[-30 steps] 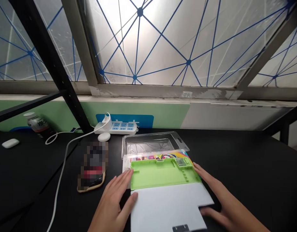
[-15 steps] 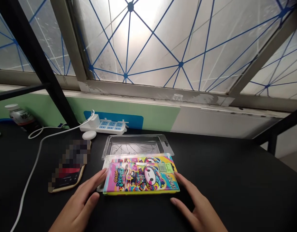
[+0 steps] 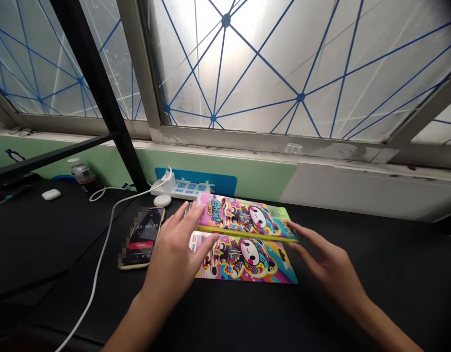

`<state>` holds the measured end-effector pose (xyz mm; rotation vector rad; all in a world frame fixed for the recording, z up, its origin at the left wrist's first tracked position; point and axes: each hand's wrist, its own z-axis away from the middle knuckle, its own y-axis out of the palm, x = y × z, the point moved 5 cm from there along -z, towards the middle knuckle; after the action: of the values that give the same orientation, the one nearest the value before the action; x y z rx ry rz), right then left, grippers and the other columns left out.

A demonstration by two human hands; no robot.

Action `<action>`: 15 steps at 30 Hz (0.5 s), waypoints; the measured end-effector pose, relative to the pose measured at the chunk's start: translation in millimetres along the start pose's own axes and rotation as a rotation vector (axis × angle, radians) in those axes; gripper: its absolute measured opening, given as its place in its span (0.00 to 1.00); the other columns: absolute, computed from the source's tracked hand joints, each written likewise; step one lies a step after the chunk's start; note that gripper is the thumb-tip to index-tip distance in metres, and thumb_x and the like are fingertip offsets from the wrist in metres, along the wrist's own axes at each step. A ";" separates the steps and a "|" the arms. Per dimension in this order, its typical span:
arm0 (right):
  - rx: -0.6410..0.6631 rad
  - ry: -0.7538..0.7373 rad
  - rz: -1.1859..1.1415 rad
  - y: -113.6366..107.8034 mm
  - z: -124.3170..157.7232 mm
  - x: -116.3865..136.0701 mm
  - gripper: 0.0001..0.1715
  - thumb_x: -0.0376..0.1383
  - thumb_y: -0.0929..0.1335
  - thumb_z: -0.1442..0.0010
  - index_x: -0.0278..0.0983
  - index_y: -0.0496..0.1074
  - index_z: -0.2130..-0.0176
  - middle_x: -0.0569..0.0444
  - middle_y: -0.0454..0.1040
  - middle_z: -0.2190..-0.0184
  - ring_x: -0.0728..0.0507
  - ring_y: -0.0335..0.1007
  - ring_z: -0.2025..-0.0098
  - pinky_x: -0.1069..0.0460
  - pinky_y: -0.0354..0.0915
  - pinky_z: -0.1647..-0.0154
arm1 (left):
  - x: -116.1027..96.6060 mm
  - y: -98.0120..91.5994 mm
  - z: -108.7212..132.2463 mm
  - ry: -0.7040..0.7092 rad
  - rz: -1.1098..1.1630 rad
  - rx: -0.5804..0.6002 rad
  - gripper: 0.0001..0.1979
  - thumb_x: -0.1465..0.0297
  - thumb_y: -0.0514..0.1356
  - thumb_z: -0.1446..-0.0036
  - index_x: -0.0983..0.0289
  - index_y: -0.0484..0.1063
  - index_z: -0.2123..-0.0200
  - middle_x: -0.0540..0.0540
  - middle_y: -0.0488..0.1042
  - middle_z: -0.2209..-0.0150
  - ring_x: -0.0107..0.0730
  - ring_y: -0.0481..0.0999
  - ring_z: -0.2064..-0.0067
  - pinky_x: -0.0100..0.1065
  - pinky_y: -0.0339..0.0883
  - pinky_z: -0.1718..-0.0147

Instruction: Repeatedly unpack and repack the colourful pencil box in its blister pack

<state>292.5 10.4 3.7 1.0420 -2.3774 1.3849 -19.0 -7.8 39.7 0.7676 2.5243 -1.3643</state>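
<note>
A colourful pencil case [image 3: 243, 217] with a yellow edge and a cartoon bear is held between my two hands, above and behind a printed card. My left hand [image 3: 181, 239] grips its left end, thumb at the near edge. At its right end, my right hand [image 3: 316, 249] grips with fingers above and thumb below. The printed card [image 3: 250, 259], with the same bear picture, lies on the black table [image 3: 247, 318] in front of the case. The clear plastic tray is mostly hidden behind the case.
Left of my left hand lies a phone [image 3: 146, 239]. A white power strip [image 3: 188, 189], a round white object [image 3: 162, 201] and a bottle [image 3: 84, 173] stand near the wall. A white cable [image 3: 106, 244] runs down the left side.
Both hands have closed on the pencil case and moved it away, towards the wall, off the card. More of the card now shows. The view has turned left.
</note>
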 end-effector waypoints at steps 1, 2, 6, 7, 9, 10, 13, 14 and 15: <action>0.008 -0.019 -0.007 6.0 -9.3 -2.7 0.22 0.42 0.66 0.34 0.42 0.71 0.43 0.49 0.77 0.47 0.39 0.78 0.51 0.48 0.77 0.54 | 6.2 4.6 -7.2 0.019 -0.046 0.066 0.27 0.59 0.58 0.35 0.59 0.63 0.36 0.59 0.69 0.38 0.51 0.60 0.32 0.52 0.64 0.41; 0.027 -0.046 -0.009 13.3 -16.7 -5.4 0.21 0.41 0.66 0.34 0.41 0.71 0.43 0.48 0.77 0.47 0.39 0.77 0.50 0.47 0.76 0.51 | 13.9 9.8 -12.3 0.022 -0.093 0.119 0.27 0.59 0.58 0.35 0.60 0.63 0.36 0.60 0.69 0.38 0.53 0.58 0.32 0.53 0.64 0.42; 0.096 -0.118 0.016 41.8 -26.4 -19.3 0.22 0.40 0.65 0.33 0.41 0.69 0.41 0.47 0.76 0.46 0.38 0.74 0.46 0.44 0.73 0.46 | 45.3 34.5 -15.3 -0.023 -0.192 0.264 0.25 0.61 0.54 0.33 0.62 0.63 0.35 0.60 0.69 0.38 0.56 0.56 0.31 0.52 0.67 0.45; 0.101 -0.119 0.029 46.8 -25.5 -22.7 0.22 0.40 0.65 0.33 0.41 0.69 0.41 0.47 0.76 0.45 0.38 0.73 0.45 0.43 0.72 0.45 | 50.2 40.5 -13.0 -0.026 -0.200 0.294 0.25 0.62 0.53 0.32 0.62 0.62 0.35 0.59 0.70 0.38 0.55 0.56 0.31 0.51 0.67 0.44; 0.104 -0.104 0.056 53.4 -22.8 -27.8 0.22 0.40 0.64 0.32 0.42 0.69 0.41 0.47 0.75 0.44 0.37 0.72 0.43 0.41 0.71 0.44 | 55.6 51.0 -7.0 -0.028 -0.209 0.353 0.25 0.64 0.51 0.31 0.62 0.61 0.33 0.58 0.69 0.37 0.54 0.55 0.31 0.50 0.66 0.44; 0.106 -0.091 0.068 55.4 -21.6 -29.4 0.22 0.41 0.64 0.32 0.41 0.69 0.41 0.47 0.74 0.43 0.37 0.71 0.42 0.41 0.70 0.43 | 56.3 55.4 -3.8 -0.031 -0.211 0.381 0.25 0.64 0.49 0.31 0.62 0.59 0.33 0.58 0.68 0.37 0.54 0.54 0.30 0.50 0.65 0.43; 0.133 -0.054 0.102 59.2 -20.0 -31.4 0.23 0.42 0.63 0.31 0.41 0.69 0.40 0.47 0.73 0.41 0.36 0.67 0.39 0.39 0.67 0.40 | 53.3 64.9 4.1 -0.060 -0.221 0.427 0.27 0.64 0.45 0.30 0.65 0.55 0.31 0.61 0.63 0.34 0.55 0.52 0.30 0.51 0.64 0.42; 0.145 -0.049 0.115 60.3 -19.9 -31.8 0.23 0.42 0.62 0.31 0.41 0.69 0.39 0.47 0.73 0.41 0.36 0.67 0.38 0.38 0.66 0.40 | 51.6 67.3 6.0 -0.073 -0.226 0.435 0.28 0.63 0.45 0.30 0.67 0.54 0.31 0.63 0.60 0.33 0.55 0.52 0.30 0.51 0.64 0.42; 0.159 -0.050 0.129 61.5 -19.9 -32.2 0.23 0.42 0.61 0.30 0.42 0.69 0.39 0.47 0.72 0.41 0.36 0.66 0.37 0.38 0.65 0.39 | 49.9 69.5 7.4 -0.086 -0.232 0.447 0.29 0.62 0.46 0.31 0.69 0.53 0.31 0.65 0.58 0.32 0.56 0.52 0.30 0.51 0.64 0.43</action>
<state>272.1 61.3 -43.3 0.9871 -2.4419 1.6346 -26.4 35.2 -34.3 0.4727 2.3240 -2.0321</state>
